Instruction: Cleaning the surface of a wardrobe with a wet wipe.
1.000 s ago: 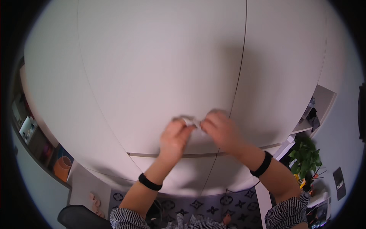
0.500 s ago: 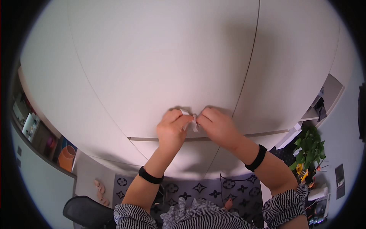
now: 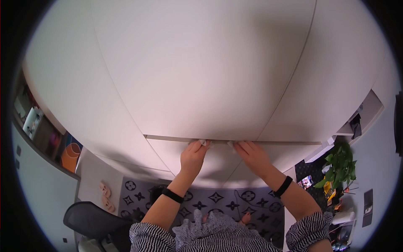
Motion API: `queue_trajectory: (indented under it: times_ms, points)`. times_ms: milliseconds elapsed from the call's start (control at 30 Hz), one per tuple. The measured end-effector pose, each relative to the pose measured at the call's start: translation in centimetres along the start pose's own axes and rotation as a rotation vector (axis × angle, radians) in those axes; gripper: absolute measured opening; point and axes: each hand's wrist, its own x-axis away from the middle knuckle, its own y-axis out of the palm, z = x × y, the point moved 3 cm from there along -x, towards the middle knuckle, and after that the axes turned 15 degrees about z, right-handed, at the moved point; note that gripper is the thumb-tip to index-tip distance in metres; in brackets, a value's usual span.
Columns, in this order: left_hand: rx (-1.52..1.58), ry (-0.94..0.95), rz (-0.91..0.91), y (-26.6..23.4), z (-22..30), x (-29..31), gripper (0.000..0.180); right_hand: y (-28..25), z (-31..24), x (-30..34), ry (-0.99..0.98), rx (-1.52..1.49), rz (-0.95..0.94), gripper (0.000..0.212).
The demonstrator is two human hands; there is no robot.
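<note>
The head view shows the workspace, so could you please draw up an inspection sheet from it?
Surface: white cabinet front, crossed by a horizontal groove.
Things in hand: thin white material; one piece or two, cannot tell.
Clutter: small mixed items beside the green plant, mostly too small to identify.
Hands: left hand and right hand at the groove, fingers pinching the material.
Cables: apparently a thin dark cord on the patterned rug.
Surroundings: black mesh chair and pink slippers at left; plant at right.

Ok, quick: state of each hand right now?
Left hand: closed, holding white tissue-like material.
Right hand: closed, also holding white tissue-like material; can't tell if it's the same piece.
</note>
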Motion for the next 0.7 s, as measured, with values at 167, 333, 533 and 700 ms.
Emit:
queue_trajectory:
  times_ms: [167,333,533,700]
  points:
    - [-0.157,-0.041,-0.005,-0.4,0.2,0.8,0.035,2.4,-0.7,1.1,0.297,-0.071,-0.074,0.055]
    - [-0.251,-0.112,-0.054,-0.7,-1.3,2.3,0.037,4.7,-3.5,-1.0,0.213,-0.056,-0.046,0.068]
    - [-0.403,-0.154,-0.062,-3.2,-5.5,2.8,0.039,7.7,-7.1,-3.8,0.162,-0.077,-0.03,0.059]
    - [-0.573,-0.227,-0.005,-6.7,-10.3,3.3,0.038,10.4,-10.6,-6.8,0.129,-0.114,-0.005,0.055]
